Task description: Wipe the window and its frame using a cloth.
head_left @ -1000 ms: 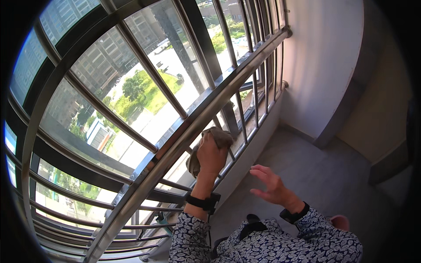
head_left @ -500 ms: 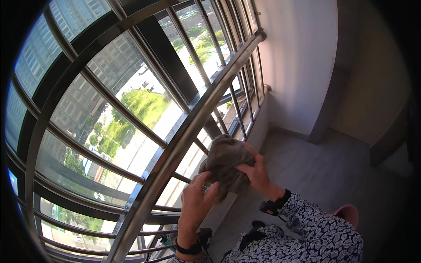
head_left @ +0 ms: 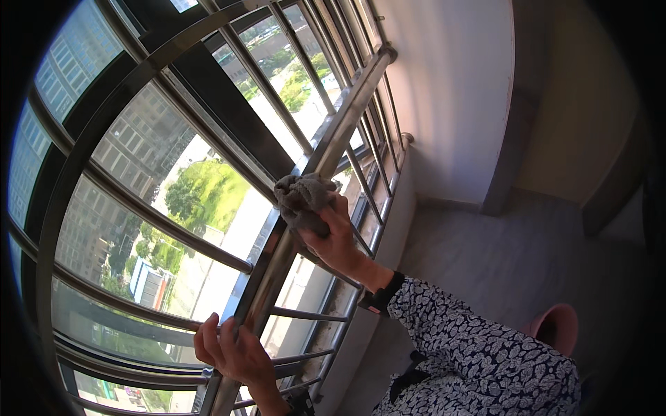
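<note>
- My right hand (head_left: 336, 236) is clamped on a crumpled grey cloth (head_left: 300, 197), pressing it against the top steel handrail (head_left: 333, 145) of the balcony railing, about midway along the rail.
- My left hand (head_left: 232, 350) is closed around the same handrail lower down, fingers wrapped over it, holding nothing else.
- The cloth is bunched, not spread flat. I judge that only a small patch touches the metal, so it could skid round the rounded rail and leave streaks.
- Part of the cloth hangs over the outer side of the rail, towards the window glass (head_left: 201, 201). If my grip slackens, it may drop between the thin upright bars (head_left: 371, 163) into the gap by the sill, which would be awkward to reach.
- The rail looks polished and smooth. My steadying hand could slide on it if I lean my weight forward.
- My knuckles sit close to the upright bars; a fast stroke might knock them.
- The patterned sleeve (head_left: 479, 347) and the black wristband (head_left: 381, 298) ride near the lower bars and could catch on them.
</note>
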Demonstrator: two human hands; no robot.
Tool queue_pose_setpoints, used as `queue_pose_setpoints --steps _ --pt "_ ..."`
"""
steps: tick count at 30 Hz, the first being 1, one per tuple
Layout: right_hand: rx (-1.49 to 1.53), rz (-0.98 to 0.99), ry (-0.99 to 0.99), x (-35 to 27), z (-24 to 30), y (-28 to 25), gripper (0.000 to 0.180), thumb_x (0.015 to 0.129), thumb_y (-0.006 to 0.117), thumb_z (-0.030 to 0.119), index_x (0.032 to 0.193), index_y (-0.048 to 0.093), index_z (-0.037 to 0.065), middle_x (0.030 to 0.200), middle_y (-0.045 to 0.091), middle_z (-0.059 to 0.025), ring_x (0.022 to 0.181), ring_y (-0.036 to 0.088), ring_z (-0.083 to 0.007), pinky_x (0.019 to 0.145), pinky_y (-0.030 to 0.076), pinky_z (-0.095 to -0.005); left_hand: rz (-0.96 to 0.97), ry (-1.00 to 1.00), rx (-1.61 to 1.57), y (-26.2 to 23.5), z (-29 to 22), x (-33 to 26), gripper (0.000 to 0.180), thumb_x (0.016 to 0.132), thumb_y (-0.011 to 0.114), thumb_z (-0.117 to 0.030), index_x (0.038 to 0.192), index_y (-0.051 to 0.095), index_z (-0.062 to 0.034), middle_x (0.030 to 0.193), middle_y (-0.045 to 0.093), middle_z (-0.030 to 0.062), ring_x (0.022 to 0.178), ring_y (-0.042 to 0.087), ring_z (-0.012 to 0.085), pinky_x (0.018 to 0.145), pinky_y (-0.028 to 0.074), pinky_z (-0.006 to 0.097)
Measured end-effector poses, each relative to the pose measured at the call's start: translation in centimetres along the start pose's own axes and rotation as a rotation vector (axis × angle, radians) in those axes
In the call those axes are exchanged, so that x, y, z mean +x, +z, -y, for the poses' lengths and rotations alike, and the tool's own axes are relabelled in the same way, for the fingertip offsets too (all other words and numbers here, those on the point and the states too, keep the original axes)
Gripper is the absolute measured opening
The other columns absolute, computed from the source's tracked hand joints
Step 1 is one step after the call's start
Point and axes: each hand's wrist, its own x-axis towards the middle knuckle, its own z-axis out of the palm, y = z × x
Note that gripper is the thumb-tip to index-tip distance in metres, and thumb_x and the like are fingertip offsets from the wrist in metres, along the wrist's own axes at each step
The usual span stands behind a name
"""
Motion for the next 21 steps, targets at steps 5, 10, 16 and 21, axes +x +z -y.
queue_pose_setpoints --steps 5,10,16,21 --pt "-0.072 -0.225 0.155 5.5 -6.2 -1.5 0.034 0.075 0.069 0.012 0.106 0.059 0.002 0.1 0.056 -0.0143 0.093 0.056 -0.0277 0.084 0.045 -0.0343 -0.032 -0.068 0.087 -0.3 0.6 -0.6 0.018 0.083 0.053 0.005 0.101 0.055 0.0026 0.119 0.046 0.017 0.117 0.039 0.0292 0.079 0.058 0.035" --pt "-0.084 -0.366 0.154 11.9 -14.4 -2.7 0.037 0.072 0.068 0.017 0.105 0.057 0.003 0.097 0.058 -0.0183 0.089 0.057 -0.0342 0.081 0.047 -0.0384 -0.092 -0.063 0.121 0.3 0.6 -0.3 0.024 0.086 0.054 -0.001 0.109 0.049 0.0023 0.123 0.041 0.0193 0.101 0.056 0.0275 0.077 0.057 0.037" --pt "-0.406 -0.42 0.21 19.6 -22.9 -6.5 0.037 0.071 0.068 0.02 0.1 0.059 -0.001 0.093 0.064 -0.0194 0.084 0.063 -0.0304 0.078 0.049 -0.0357 -0.166 0.076 0.151 0.4 -0.3 1.6 0.015 0.079 0.058 -0.003 0.093 0.061 0.002 0.109 0.05 0.0209 0.097 0.047 0.029 0.043 0.046 0.026" --pt "-0.672 -0.372 0.441 23.9 -26.0 -8.1 0.04 0.073 0.066 0.03 0.108 0.059 0.014 0.097 0.062 -0.0193 0.093 0.06 -0.0355 0.08 0.049 -0.0436 -0.114 0.169 0.296 -0.3 0.0 1.8 0.017 0.079 0.059 -0.01 0.091 0.061 0.0021 0.105 0.051 0.0205 0.098 0.045 0.0325 0.057 0.044 0.037"
